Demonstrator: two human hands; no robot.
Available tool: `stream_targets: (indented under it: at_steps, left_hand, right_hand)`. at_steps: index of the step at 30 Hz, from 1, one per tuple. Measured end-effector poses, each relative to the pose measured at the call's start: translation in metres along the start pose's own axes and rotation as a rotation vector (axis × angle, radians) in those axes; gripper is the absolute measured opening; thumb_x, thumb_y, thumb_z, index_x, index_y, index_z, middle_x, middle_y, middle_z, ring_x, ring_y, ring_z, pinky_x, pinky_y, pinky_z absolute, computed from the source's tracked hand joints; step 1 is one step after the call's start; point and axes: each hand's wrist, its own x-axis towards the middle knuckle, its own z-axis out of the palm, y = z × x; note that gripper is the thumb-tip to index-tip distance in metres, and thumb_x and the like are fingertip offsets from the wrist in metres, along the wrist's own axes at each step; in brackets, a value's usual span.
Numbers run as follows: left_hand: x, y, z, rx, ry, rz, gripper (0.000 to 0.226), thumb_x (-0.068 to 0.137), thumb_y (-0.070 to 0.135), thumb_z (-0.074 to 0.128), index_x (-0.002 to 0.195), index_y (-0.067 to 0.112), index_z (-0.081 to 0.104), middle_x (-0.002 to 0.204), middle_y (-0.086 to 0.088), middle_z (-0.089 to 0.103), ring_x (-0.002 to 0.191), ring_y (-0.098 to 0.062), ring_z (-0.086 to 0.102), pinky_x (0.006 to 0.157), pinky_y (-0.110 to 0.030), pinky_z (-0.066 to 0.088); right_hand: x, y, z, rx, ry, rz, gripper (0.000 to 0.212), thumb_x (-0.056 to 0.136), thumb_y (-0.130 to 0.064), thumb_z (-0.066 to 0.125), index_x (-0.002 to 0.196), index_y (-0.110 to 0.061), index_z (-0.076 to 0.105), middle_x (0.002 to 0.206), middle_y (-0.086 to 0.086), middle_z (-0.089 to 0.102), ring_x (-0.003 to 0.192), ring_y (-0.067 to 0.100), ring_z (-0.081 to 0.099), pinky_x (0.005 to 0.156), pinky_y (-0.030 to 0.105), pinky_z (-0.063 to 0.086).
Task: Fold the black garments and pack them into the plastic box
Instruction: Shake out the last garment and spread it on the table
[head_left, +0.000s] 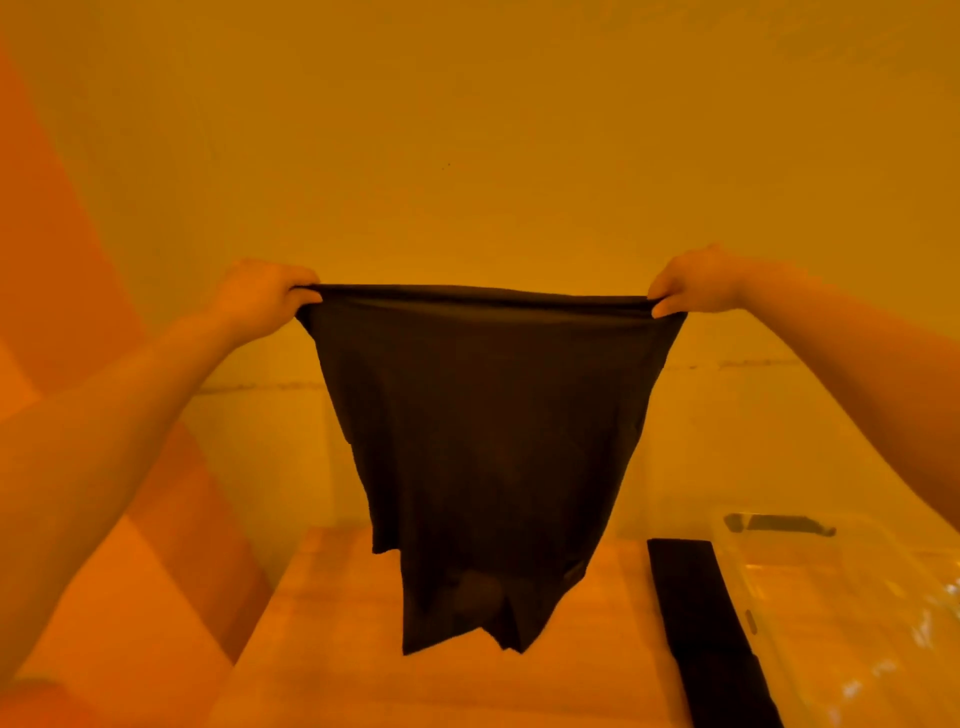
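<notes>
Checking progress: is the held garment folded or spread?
Spread: the left hand and right hand pinch the garment's top corners, and it hangs open above the table.

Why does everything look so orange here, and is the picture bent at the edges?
Head view: a strong orange-yellow cast tints the wall, the wooden table and both forearms; the wide lens bows the arms outward near the edges; white glare spots the clear plastic box; the hanging black fabric garment, pinched by the left hand and right hand, shows little detail.
</notes>
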Motion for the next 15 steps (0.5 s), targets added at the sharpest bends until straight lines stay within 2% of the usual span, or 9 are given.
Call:
stream_targets:
  at_steps: [2,4,6,8,10,12,13,15]
  left_hand:
    - [0.003,-0.003,0.000,0.024,-0.018,0.016,0.022,0.094,0.022,0.051,0.091,0.006,0.066,0.086,-0.017,0.067,0.084,-0.035,0.061,0.079,-0.038,0.039]
    - [0.007,-0.004,-0.001,0.053,-0.018,0.004,0.024,0.092,0.027,0.053,0.089,0.006,0.066,0.082,-0.015,0.068,0.085,-0.034,0.061,0.091,-0.039,0.034]
    - [0.015,-0.003,-0.002,0.069,0.016,-0.026,0.024,0.092,0.026,0.054,0.098,0.008,0.067,0.090,-0.015,0.068,0.094,-0.034,0.060,0.102,-0.038,0.022]
    - [0.023,0.002,-0.005,0.091,0.036,-0.053,0.024,0.093,0.023,0.053,0.107,0.009,0.066,0.100,-0.016,0.068,0.103,-0.034,0.056,0.104,-0.035,0.017]
    - [0.029,0.007,-0.008,0.106,0.053,-0.034,0.021,0.093,0.021,0.051,0.104,0.010,0.067,0.097,-0.015,0.068,0.100,-0.033,0.057,0.100,-0.035,0.021]
    - [0.032,0.008,-0.011,0.075,0.119,0.007,0.019,0.093,0.019,0.053,0.095,0.009,0.069,0.089,-0.015,0.069,0.092,-0.033,0.061,0.091,-0.036,0.030]
    - [0.032,0.008,-0.013,0.043,0.156,0.022,0.019,0.092,0.018,0.054,0.093,0.009,0.070,0.086,-0.015,0.069,0.088,-0.033,0.062,0.086,-0.035,0.034]
    - [0.032,0.006,-0.017,-0.010,0.181,0.050,0.018,0.091,0.018,0.056,0.092,0.008,0.071,0.083,-0.014,0.070,0.083,-0.033,0.064,0.078,-0.033,0.037]
  right_hand:
    - [0.003,0.007,-0.004,-0.020,-0.036,0.029,0.032,0.092,-0.038,0.051,0.098,-0.009,0.062,0.096,0.009,0.059,0.101,0.026,0.052,0.093,0.039,0.030]
    - [0.005,0.011,-0.010,-0.010,-0.022,0.048,0.029,0.092,-0.037,0.052,0.088,-0.009,0.059,0.080,0.004,0.053,0.092,0.025,0.051,0.087,0.037,0.031]
    - [0.008,0.014,-0.016,0.038,0.048,0.054,0.026,0.092,-0.034,0.053,0.089,-0.009,0.060,0.079,0.005,0.052,0.092,0.027,0.052,0.079,0.033,0.032]
    - [0.014,0.017,-0.019,0.139,0.118,0.030,0.027,0.091,-0.031,0.056,0.087,-0.004,0.062,0.078,0.009,0.052,0.088,0.029,0.053,0.071,0.030,0.034]
    - [0.018,0.018,-0.021,0.262,0.158,0.006,0.026,0.090,-0.029,0.058,0.078,-0.005,0.060,0.070,0.006,0.050,0.081,0.027,0.051,0.062,0.030,0.032]
    - [0.022,0.018,-0.022,0.318,0.160,-0.020,0.023,0.089,-0.026,0.059,0.073,-0.009,0.058,0.068,0.002,0.048,0.080,0.024,0.049,0.059,0.029,0.032]
    - [0.024,0.019,-0.022,0.330,0.160,-0.029,0.020,0.089,-0.024,0.059,0.076,-0.010,0.059,0.071,0.002,0.049,0.083,0.023,0.050,0.063,0.029,0.034]
    - [0.025,0.022,-0.024,0.365,0.188,-0.039,0.011,0.089,-0.019,0.059,0.095,-0.012,0.066,0.084,0.004,0.054,0.092,0.023,0.050,0.076,0.029,0.036]
